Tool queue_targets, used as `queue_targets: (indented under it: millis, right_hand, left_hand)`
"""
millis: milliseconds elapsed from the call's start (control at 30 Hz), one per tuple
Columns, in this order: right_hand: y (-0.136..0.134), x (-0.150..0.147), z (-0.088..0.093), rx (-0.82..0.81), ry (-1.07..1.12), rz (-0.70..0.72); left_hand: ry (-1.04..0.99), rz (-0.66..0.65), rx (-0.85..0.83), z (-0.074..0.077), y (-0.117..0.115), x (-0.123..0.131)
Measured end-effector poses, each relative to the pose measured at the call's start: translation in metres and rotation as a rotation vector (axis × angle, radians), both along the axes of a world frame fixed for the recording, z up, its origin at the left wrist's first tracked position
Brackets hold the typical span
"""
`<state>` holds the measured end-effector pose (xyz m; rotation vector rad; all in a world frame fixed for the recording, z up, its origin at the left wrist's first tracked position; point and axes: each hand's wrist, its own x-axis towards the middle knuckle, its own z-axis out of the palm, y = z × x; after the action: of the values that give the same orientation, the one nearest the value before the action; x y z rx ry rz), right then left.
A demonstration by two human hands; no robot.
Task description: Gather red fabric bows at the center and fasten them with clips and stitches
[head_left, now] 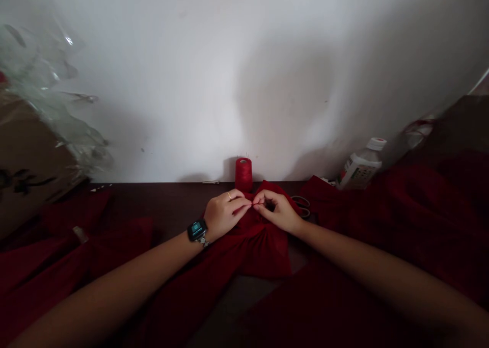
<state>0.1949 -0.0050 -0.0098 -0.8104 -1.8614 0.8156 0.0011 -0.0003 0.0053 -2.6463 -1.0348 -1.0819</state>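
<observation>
Red cloth (244,241) lies gathered in folds on the dark table, directly below my hands. My left hand (227,213), with a ring and a watch on the wrist, is closed in a pinch. From the right, my right hand (277,209) pinches with thumb and forefinger, its tips meeting the left fingertips just above the cloth. A trace of red shows between them, too small to name. Behind the hands a cone of red thread (243,174) stands upright, with thin needles sticking up from its top. Scissor handles (301,205) lie beside my right hand.
A white-capped bottle (361,167) leans at the right among more dark red cloth (420,205). Another red cloth piece with a pale clip-like band (80,234) lies at left. A cardboard box (26,159) and clear plastic (72,118) stand far left. A white wall (171,83) rises behind.
</observation>
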Motion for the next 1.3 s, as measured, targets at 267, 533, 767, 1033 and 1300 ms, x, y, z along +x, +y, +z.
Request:
queue_targets:
  millis: [267,533,767,1033,1300]
  right_hand:
    - [0.0038,0.0002,-0.0011,0.079,-0.045,0.108]
    - [0.0067,0.0022,0.0011,0.156,-0.107,0.19]
    - [0.0059,0.0027,0.0014,0.142,-0.057,0.187]
    - [0.0026,0.002,0.0032,0.099,-0.059,0.17]
    - [0.0054,0.0046,0.0033,0.034,0.015,0.289]
  left_hand:
    - [-0.021,-0.01,0.039,0.0007,-0.0041,0.0022]
    - [-0.035,-0.11,0.144,0.0005,-0.003,0.0022]
    - [-0.08,-0.209,0.312,0.0006,0.0016,0.0013]
    - [-0.077,-0.207,0.329,-0.0014,0.0003,0.0015]
    - [-0.077,-0.206,0.324,0.0012,0.0003,0.001]
